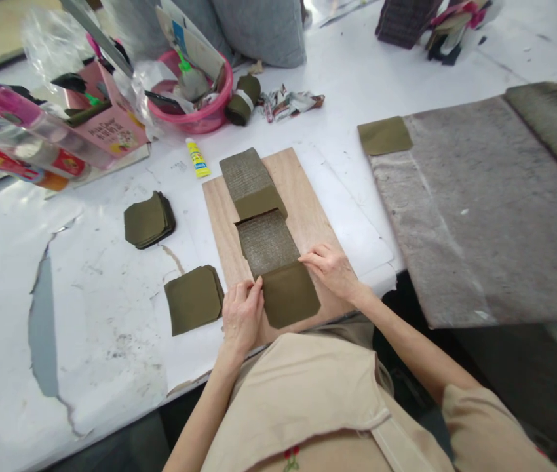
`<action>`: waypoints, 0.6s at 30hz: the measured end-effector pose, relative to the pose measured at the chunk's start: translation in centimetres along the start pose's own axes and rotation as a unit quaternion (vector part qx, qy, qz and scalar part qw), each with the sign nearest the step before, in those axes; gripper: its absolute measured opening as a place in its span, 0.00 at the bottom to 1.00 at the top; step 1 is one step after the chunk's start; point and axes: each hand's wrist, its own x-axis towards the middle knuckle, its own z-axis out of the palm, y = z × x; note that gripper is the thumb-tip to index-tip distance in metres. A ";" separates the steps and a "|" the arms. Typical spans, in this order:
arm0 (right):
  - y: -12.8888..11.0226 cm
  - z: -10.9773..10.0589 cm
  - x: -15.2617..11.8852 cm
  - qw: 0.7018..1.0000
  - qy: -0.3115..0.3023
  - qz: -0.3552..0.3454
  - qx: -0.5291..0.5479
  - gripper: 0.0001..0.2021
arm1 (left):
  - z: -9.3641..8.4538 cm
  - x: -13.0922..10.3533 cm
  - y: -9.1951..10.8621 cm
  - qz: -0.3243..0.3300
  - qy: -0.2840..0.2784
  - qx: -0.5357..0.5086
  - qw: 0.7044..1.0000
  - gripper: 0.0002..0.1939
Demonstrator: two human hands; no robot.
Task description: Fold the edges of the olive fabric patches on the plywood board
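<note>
A wooden board [214, 216] lies at the table's front edge. On it rest an upper olive piece [261, 202] with a grey textured part and a lower olive piece [291, 296], which adjoins a grey textured panel [267, 241]. My left hand [243, 311] pinches the lower piece's upper left corner. At its upper right corner, my right hand [326, 265] has thumb and fingertips pressed together on the edge. Left of my left hand is a small stack of olive pieces [193, 300], and a thicker stack [147, 221] sits farther back.
Behind the board are a yellow tube [197, 158], a pink basket [200, 121] of tools, an olive roll [243, 99] and crumpled wrappers [293, 103]. Bottles [37, 118] stand at the back left. A large grey sheet [470, 210] with an olive piece [385, 136] covers the right.
</note>
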 end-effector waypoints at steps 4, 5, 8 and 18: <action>-1.2 0.4 1.0 0.998 -0.053 0.001 -0.026 0.02 | -0.4 -0.3 -0.5 -0.031 0.002 -0.022 0.999 0.14; -1.4 0.4 1.3 0.997 -0.064 0.006 -0.034 0.02 | -0.4 -0.3 -0.6 -0.035 0.003 -0.026 0.999 0.13; -1.5 0.2 2.3 0.994 -0.095 0.026 -0.046 0.04 | -0.2 -0.3 -0.7 -0.037 0.008 -0.037 0.999 0.12; -3.4 -1.5 3.0 0.977 -0.153 -0.030 -0.143 0.03 | -0.7 0.3 -0.7 -0.032 0.048 -0.085 0.995 0.08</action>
